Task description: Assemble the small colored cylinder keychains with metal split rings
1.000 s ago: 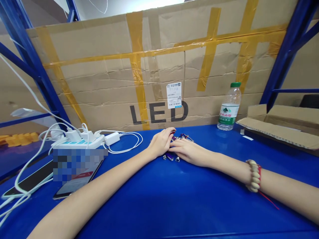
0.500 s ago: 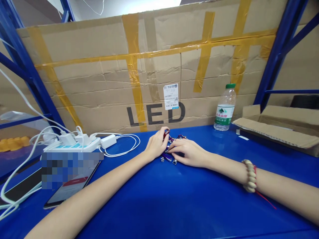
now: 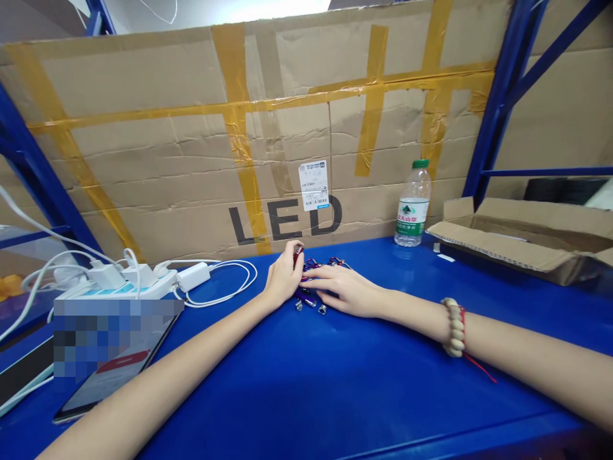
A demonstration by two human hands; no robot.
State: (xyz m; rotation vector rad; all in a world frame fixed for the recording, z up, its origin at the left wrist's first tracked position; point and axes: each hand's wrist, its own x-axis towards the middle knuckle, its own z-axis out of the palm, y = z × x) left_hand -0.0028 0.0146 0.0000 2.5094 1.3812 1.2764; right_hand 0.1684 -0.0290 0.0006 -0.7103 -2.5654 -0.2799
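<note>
A small pile of keychain torches [image 3: 308,296] in purple, red and silver lies on the blue table [image 3: 306,383] near the cardboard wall. My left hand [image 3: 283,278] is curled at the pile's left side and pinches a dark red torch [image 3: 297,253] upright between its fingertips. My right hand [image 3: 341,289] lies over the pile from the right, fingers stretched flat on the torches. A beaded bracelet [image 3: 453,326] with a red cord circles my right wrist.
A taped cardboard sheet marked LED [image 3: 285,220] stands behind the pile. A water bottle [image 3: 412,206] and an open cardboard box [image 3: 527,233] are at the right. A power strip with chargers and white cables [image 3: 129,281], a phone [image 3: 115,377] and a tablet sit at the left.
My left hand has curled and lifted a red torch out of the pile. The view has shifted so everything sits further left in the picture.
</note>
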